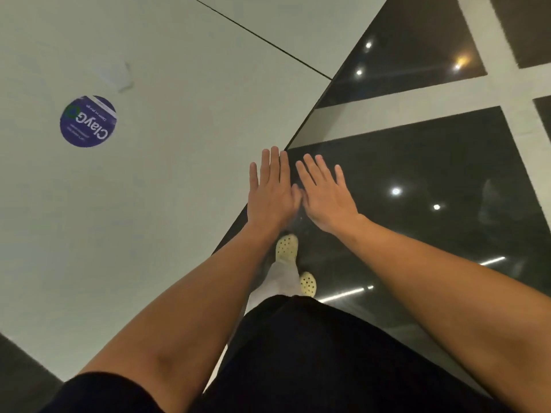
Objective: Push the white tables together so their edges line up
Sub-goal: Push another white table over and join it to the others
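A large white table fills the left and centre of the head view. A thin dark seam runs across the top, and beyond it lies a second white table, edge to edge with the first. My left hand lies flat with fingers spread at the near table's right edge. My right hand hovers just beside it, open and flat, over the dark floor past the edge. Neither hand holds anything.
A round blue sticker and a pale translucent patch sit on the near table. To the right is glossy dark floor with pale grid bands. My feet in yellow clogs stand beside the table edge.
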Tool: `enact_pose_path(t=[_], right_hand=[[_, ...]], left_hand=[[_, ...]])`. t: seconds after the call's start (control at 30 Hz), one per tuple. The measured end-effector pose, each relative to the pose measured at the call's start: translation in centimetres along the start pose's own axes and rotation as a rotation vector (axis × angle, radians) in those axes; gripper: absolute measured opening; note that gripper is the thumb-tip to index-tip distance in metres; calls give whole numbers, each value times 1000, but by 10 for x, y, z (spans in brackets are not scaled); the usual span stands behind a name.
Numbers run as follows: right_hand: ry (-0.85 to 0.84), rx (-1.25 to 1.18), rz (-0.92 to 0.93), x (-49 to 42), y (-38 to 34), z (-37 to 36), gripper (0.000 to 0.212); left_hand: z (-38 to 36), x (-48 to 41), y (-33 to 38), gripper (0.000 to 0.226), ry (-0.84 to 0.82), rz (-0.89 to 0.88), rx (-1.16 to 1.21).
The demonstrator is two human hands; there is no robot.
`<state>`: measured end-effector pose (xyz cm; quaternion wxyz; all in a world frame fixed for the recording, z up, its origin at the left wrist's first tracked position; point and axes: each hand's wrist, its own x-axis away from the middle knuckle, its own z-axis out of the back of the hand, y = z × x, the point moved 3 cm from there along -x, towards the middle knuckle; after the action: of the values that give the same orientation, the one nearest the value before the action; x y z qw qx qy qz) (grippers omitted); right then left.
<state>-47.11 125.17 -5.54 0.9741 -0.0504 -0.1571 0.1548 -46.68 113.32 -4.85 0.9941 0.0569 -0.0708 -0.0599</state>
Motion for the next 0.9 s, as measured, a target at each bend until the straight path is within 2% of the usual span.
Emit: enact_pose_path(t=[0.3, 0.57, 0.67, 0.73, 0.8, 0.83, 0.9], right_hand=[[19, 117, 178, -137, 70, 57, 57], [-49, 91, 257, -196, 114, 80, 56], [-17, 1, 283, -216, 130, 84, 52], [102, -221, 158, -228, 143, 89, 42], [172, -578, -178, -238, 162, 92, 29], [161, -782, -382, -242, 169, 90, 27], [10, -1060, -721, -244, 178, 82, 30]], left_hand=[[3, -137, 4, 65, 39, 153, 49], [7, -199, 25, 65, 73, 263, 173], [10, -216, 41, 60, 147, 337, 247], [9, -225, 55, 48, 216, 428, 327], [5, -233, 68, 32, 232, 657, 583], [0, -237, 74, 25, 216, 817, 757], [-7, -242, 89, 30, 214, 1184, 1127]])
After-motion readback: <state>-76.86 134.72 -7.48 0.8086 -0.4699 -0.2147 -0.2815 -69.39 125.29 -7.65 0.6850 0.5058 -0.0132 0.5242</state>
